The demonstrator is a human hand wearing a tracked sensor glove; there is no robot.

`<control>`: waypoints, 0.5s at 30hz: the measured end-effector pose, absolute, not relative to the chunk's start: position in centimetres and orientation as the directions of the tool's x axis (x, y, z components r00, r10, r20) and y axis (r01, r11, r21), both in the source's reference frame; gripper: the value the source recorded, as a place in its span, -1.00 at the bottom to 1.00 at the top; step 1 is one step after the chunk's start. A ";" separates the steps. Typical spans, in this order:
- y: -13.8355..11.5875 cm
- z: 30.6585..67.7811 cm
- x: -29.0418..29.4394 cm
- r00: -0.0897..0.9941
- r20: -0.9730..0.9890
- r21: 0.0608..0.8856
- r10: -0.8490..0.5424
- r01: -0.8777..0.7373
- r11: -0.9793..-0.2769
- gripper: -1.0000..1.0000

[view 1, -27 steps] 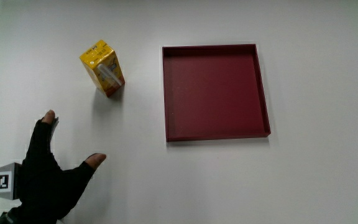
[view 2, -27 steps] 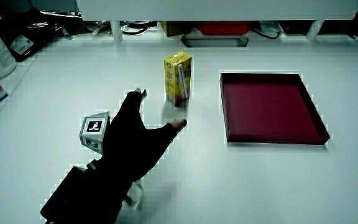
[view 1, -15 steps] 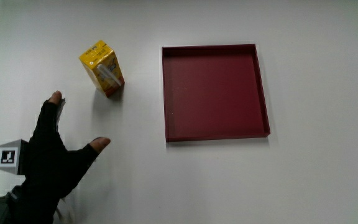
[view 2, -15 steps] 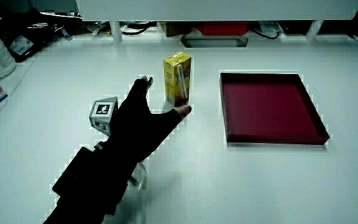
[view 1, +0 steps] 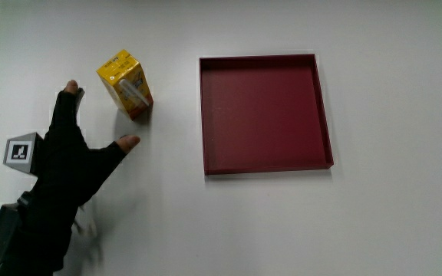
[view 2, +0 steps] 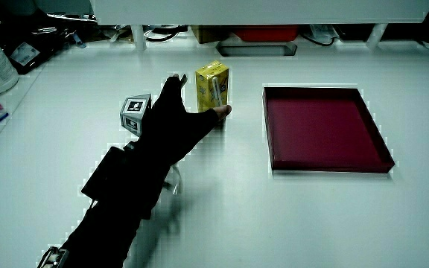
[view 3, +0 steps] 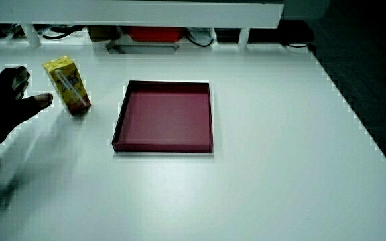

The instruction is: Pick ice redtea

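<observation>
Standing upright, long axis vertical: yellow ice redtea carton (view 1: pixel 126 83) beside red tray (view 1: pixel 321 107) | hand (view 1: pixel 71 165) just nearer the person, fingers spread, gripping nothing, not touching carton

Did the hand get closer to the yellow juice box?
Yes. The hand has moved toward the yellow juice box, fingers spread beside it; the box stayed put by the red tray.

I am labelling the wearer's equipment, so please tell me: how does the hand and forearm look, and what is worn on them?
The hand wears a black glove with open fingertips. On its back sits a small pale cube bearing a black square pattern. A black sleeve covers the forearm.
</observation>
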State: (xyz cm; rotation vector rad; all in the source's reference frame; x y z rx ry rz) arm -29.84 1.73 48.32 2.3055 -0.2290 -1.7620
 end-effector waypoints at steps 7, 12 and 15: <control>-0.4 49.1 -29.3 0.230 -0.937 0.273 -0.262 0.014 -0.962 0.00; -1.7 49.8 -28.9 0.203 -0.942 0.277 -0.268 0.015 -0.961 0.00; -2.1 50.4 -29.1 0.189 -0.944 0.277 -0.271 0.005 -0.961 0.00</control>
